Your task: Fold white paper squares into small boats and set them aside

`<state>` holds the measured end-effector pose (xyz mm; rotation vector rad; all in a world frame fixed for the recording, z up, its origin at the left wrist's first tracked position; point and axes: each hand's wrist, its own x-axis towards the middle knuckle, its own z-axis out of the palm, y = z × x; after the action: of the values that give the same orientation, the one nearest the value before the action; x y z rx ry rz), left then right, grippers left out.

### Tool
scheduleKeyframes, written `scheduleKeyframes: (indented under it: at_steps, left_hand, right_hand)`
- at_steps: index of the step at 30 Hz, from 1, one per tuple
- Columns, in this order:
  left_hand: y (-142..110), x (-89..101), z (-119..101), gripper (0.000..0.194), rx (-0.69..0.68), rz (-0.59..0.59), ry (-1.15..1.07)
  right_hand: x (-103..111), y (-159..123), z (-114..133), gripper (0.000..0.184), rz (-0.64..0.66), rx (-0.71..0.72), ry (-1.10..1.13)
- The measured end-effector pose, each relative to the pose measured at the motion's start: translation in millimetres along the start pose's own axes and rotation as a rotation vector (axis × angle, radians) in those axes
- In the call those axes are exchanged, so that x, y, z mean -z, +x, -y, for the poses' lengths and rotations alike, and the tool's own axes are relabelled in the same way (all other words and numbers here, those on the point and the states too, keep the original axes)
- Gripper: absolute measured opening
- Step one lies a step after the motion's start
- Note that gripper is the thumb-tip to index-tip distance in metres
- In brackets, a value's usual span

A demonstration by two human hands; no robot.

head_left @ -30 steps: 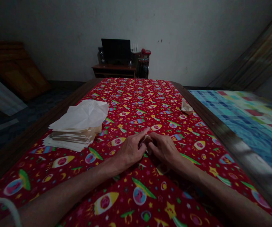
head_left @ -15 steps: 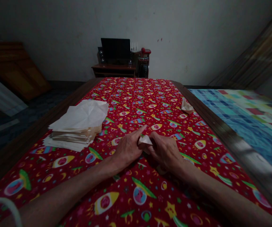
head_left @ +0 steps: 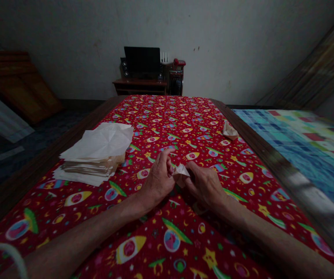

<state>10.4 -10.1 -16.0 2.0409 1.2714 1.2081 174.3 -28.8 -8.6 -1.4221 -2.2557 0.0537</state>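
Note:
Between my hands, above the red patterned cloth, is a small piece of folded white paper. My right hand is closed on its right side, thumb and fingers pinching it. At its left edge, my left hand grips the paper low down, with the index finger raised and the other fingers curled; the exact contact is partly hidden. Over to the left lies a stack of creased paper sheets. Near the cloth's right edge sits another small folded paper piece.
A dark monitor with speakers stands on a small desk beyond the table's far end. To the right is a bed with a checked cover. A wooden cabinet stands at left. A white curved tube shows at lower left.
My left index finger has lifted and the left hand has turned more upright. The folded paper between my hands has tilted and shows more of its white face. My right hand has barely moved.

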Motion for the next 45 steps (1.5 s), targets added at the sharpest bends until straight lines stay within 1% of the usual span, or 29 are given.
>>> scheduleKeyframes:
  at_steps: [2,4,7,10,14,17,21,23,26,28,30,32,34,36,39,42,45]
  left_hand:
    - [0.5,0.6,0.0,0.053,0.018,0.053,-0.027]
    - [0.7,1.5,-1.1,0.047,0.014,0.083,-0.022]
    - [0.7,2.2,-3.2,0.042,-0.042,0.069,0.006]
    - [1.0,2.5,-4.3,0.042,-0.120,0.044,0.027]
    - [1.8,3.9,-4.5,0.043,-0.184,0.021,0.038]
    - [1.9,4.6,-4.0,0.046,-0.176,0.029,0.003]
    - [2.1,3.7,-0.4,0.049,-0.131,0.090,-0.034]
    - [1.9,3.4,3.4,0.047,-0.104,0.130,-0.019]
    - [0.4,4.7,9.6,0.050,-0.095,0.169,0.050]
    - [-1.5,7.0,11.9,0.044,-0.131,0.185,0.124]
    - [-3.9,10.2,12.1,0.029,-0.204,0.212,0.198]
    - [-6.3,13.8,10.9,0.013,-0.296,0.245,0.255]
    - [-8.7,17.1,9.9,0.006,-0.390,0.267,0.296]
    - [-11.0,20.2,9.9,0.009,-0.469,0.277,0.341]
    - [-14.9,24.3,11.8,0.013,-0.546,0.297,0.434]
    - [-18.7,27.6,14.0,0.019,-0.579,0.311,0.496]
    - [-21.3,29.3,15.2,0.022,-0.610,0.331,0.504]
  right_hand:
    - [-0.3,-0.2,1.1,0.013,-0.006,0.000,0.008]
    - [-0.8,-0.7,2.1,0.016,-0.014,0.000,0.019]
    - [-2.4,-1.4,3.9,0.016,-0.012,-0.015,0.045]
    - [-4.1,-1.1,5.2,0.012,0.008,-0.020,0.049]
    - [-4.9,-0.5,5.0,0.015,0.020,-0.033,0.048]
    - [-5.0,-0.7,3.0,0.018,-0.007,-0.023,0.034]
    - [-8.1,-1.1,-3.1,0.026,-0.083,0.078,0.046]
    - [-11.2,-1.1,-6.9,0.023,-0.095,0.111,0.033]
    - [-14.7,-1.5,-11.5,0.018,-0.072,0.105,-0.049]
    - [-14.7,-2.4,-13.2,0.017,-0.048,0.109,-0.099]
    - [-12.4,-3.6,-14.2,0.018,-0.033,0.136,-0.148]
    - [-8.7,-4.9,-15.0,0.018,-0.008,0.202,-0.187]
    - [-4.4,-6.0,-15.8,0.015,0.023,0.275,-0.205]
    - [-0.6,-6.8,-16.5,0.016,0.047,0.327,-0.205]
    - [3.5,-7.9,-16.4,0.016,0.082,0.353,-0.197]
    - [6.6,-9.3,-15.1,0.016,0.136,0.364,-0.197]
    - [9.2,-11.0,-14.4,0.017,0.197,0.374,-0.199]
